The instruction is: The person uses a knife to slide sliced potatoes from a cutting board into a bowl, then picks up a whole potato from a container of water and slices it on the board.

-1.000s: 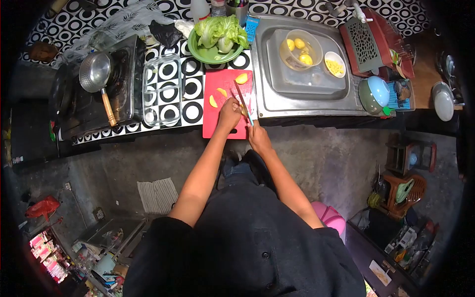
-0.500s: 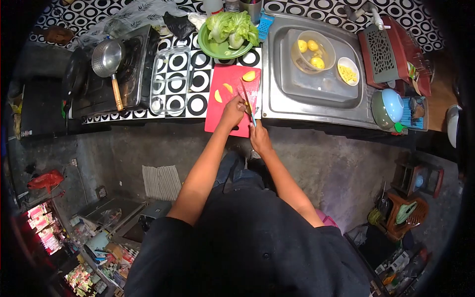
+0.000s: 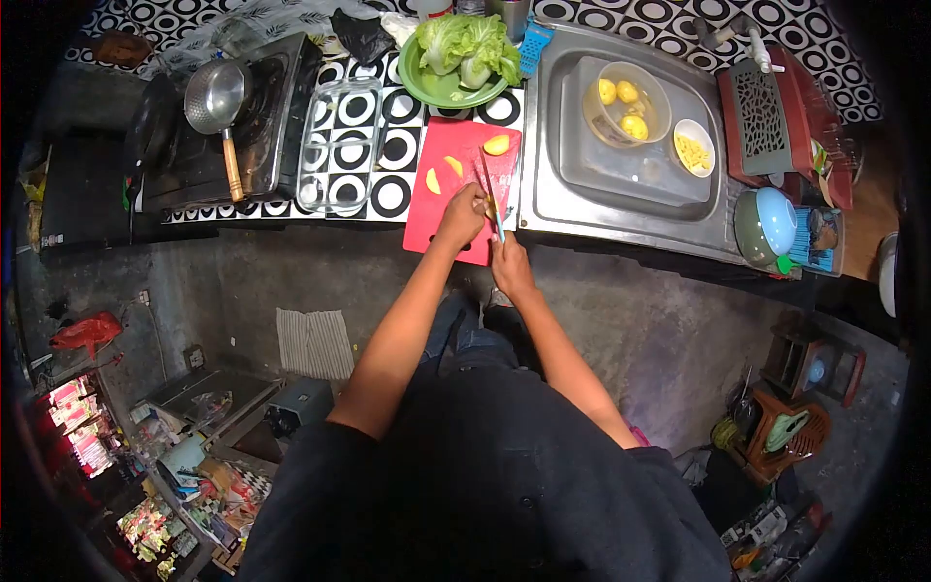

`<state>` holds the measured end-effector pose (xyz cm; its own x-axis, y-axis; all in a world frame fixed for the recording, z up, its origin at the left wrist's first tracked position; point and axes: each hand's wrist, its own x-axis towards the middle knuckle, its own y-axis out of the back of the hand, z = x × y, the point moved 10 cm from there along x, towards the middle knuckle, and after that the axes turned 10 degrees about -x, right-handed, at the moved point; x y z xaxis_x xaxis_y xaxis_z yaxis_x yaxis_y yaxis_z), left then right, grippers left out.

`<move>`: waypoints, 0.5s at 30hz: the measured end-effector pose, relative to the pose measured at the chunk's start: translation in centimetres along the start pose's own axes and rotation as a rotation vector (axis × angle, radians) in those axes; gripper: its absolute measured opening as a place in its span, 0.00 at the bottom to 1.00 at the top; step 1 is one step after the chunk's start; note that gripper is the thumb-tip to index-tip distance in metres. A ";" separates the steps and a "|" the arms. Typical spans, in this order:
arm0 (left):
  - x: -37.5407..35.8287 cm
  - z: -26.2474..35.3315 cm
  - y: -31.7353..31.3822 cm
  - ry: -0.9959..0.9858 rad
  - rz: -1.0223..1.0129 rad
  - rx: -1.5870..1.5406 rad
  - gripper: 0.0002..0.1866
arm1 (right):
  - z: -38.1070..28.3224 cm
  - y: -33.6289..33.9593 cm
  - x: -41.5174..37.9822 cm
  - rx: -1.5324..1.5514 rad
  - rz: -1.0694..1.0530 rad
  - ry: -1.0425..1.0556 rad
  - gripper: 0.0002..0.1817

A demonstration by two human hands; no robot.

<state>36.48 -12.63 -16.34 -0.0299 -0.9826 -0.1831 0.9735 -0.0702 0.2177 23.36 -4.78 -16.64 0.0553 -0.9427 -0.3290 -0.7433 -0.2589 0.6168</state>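
Observation:
A red cutting board [image 3: 423, 218] lies on the counter. My right hand [image 3: 511, 264] grips a knife [image 3: 485, 175] by its light blue handle, blade pointing away from me over the board. Close by on the left, my left hand [image 3: 465, 215] is closed, its fingertips pinching a small yellow potato piece [image 3: 491, 207] against the blade; most of that piece is hidden. Two potato wedges [image 3: 433, 180] rest on the board's left half. A larger potato piece [image 3: 496, 145] lies near its far right corner.
Right of the board is a steel sink [image 3: 543, 184], holding a tub [image 3: 652, 87] with peeled potatoes and a small bowl [image 3: 705, 133] of cut pieces. Behind stands a green plate [image 3: 412, 82] of leafy greens. A glass dish [image 3: 339, 201] and a stove with a saucepan [image 3: 215, 97] are left.
The whole view has shifted slightly as my head moved. Both hands stay at the same place on the board, with the knife still against the piece.

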 end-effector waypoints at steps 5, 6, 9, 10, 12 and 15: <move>-0.1 0.8 0.3 -0.038 0.034 0.048 0.05 | -0.3 0.0 0.0 0.032 -0.012 -0.031 0.18; -0.2 0.6 0.3 -0.037 0.036 0.047 0.04 | -0.3 0.0 0.0 0.036 -0.027 -0.038 0.18; -0.2 0.6 0.2 -0.049 0.045 0.068 0.05 | -0.6 -0.1 0.0 0.026 -0.035 -0.059 0.19; -0.3 0.5 0.1 -0.045 0.037 0.049 0.05 | -0.6 0.0 -0.1 0.017 -0.031 -0.068 0.19; -0.2 0.2 0.0 -0.037 0.025 0.011 0.06 | -0.4 0.1 0.1 0.005 -0.044 -0.090 0.19; -0.1 -0.1 0.0 -0.059 0.013 0.110 0.06 | -0.3 0.1 0.3 -0.009 -0.065 -0.112 0.19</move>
<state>36.47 -12.55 -16.39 -0.0339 -0.9917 -0.1238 0.9432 -0.0727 0.3241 23.49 -5.11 -16.50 0.0278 -0.8947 -0.4457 -0.7345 -0.3207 0.5981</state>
